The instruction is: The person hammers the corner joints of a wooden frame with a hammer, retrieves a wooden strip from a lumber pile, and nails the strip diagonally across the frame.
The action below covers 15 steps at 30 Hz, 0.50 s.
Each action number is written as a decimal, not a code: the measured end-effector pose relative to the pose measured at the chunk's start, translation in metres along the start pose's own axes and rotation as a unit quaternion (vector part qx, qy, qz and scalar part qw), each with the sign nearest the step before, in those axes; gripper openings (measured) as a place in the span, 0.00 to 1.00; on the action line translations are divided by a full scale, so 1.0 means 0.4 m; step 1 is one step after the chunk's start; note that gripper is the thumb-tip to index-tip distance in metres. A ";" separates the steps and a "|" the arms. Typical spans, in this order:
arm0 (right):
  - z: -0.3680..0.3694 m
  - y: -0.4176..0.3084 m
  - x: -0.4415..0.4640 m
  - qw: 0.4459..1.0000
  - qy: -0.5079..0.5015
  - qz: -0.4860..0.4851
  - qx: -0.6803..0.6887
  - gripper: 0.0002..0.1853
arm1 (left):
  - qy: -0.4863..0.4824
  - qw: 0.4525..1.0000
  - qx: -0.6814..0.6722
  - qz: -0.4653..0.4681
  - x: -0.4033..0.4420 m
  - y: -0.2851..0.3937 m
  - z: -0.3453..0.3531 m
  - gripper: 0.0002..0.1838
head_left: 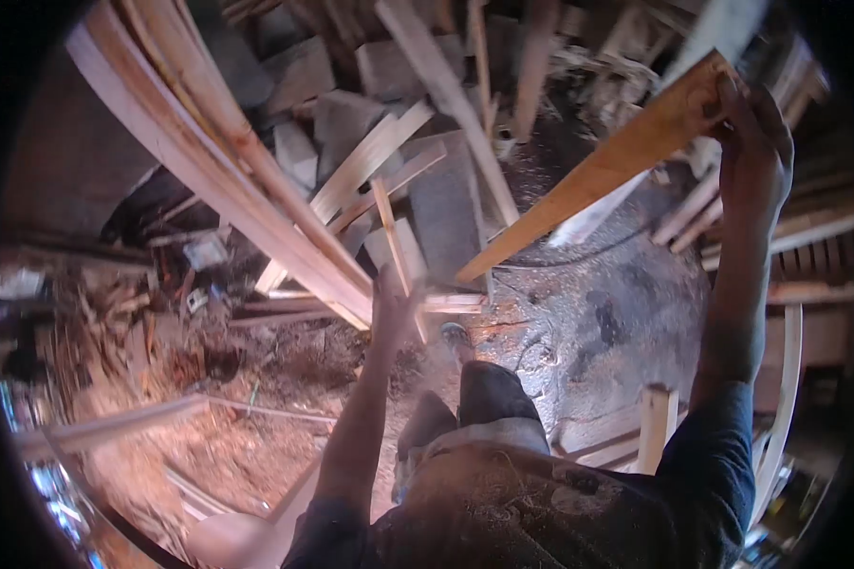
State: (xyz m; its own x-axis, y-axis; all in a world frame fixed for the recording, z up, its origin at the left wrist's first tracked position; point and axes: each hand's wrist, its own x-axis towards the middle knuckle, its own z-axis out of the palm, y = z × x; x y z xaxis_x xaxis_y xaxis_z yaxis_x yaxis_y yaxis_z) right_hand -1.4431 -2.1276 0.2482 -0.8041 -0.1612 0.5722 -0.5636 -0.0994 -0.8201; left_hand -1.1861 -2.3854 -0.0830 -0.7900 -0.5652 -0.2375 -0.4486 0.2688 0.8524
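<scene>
Nearest the camera: dusty dark shirt (512,507), at the near edge of the floor (588,370). Floor looks dark and shiny to the right; sawdust (256,446) covers its near-left corner. Scrap wood (533,71) is heaped toward the far edge.

Long planks (228,180) lie together, slanting from the far left down to the left hand (396,305). Can't tell what carries them.

Next down in size: the board (593,175), slanting over the middle of the floor. High end is in the right hand (757,142), fingers closed round it; low end shows against a grey slab (451,209), contact unclear.

Smallest: thin stick (389,223), passing right by the left hand. That hand is blurred, just at the planks' lower end; can't tell if its fingers are closed on stick, planks or nothing.

Handling, my read: board is stiff, moderate weight, not fragile, not slippery. Held at one end it's a long lever, so the low end tends to dip or swing. Best hold is mid-length across both edges, or a hand at each end. Edges may splinter; don't slide fingers along them. Stick: light, likely snaps if bent.
</scene>
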 end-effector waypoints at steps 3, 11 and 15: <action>-0.172 -0.190 -0.071 0.986 -0.021 -0.122 -0.108 0.09 | -0.072 0.989 0.023 0.128 -0.127 -0.010 0.050 0.50; -0.391 -0.735 -0.617 0.679 0.163 -0.170 -0.695 0.18 | -0.113 0.923 0.101 0.353 -0.532 0.026 0.025 0.32; -0.639 -0.851 -1.006 0.888 0.230 -0.023 -0.398 0.15 | -0.219 0.889 0.087 0.392 -0.720 -0.102 0.045 0.22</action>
State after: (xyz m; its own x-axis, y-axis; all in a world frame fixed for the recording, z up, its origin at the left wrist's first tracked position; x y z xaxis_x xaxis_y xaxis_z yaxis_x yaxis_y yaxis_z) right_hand -0.9760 -1.7778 0.2999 -0.6652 0.2616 0.6994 -0.4063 0.6591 -0.6329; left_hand -0.9478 -2.2195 -0.0575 -0.9584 0.1974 0.2059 0.2837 0.5849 0.7599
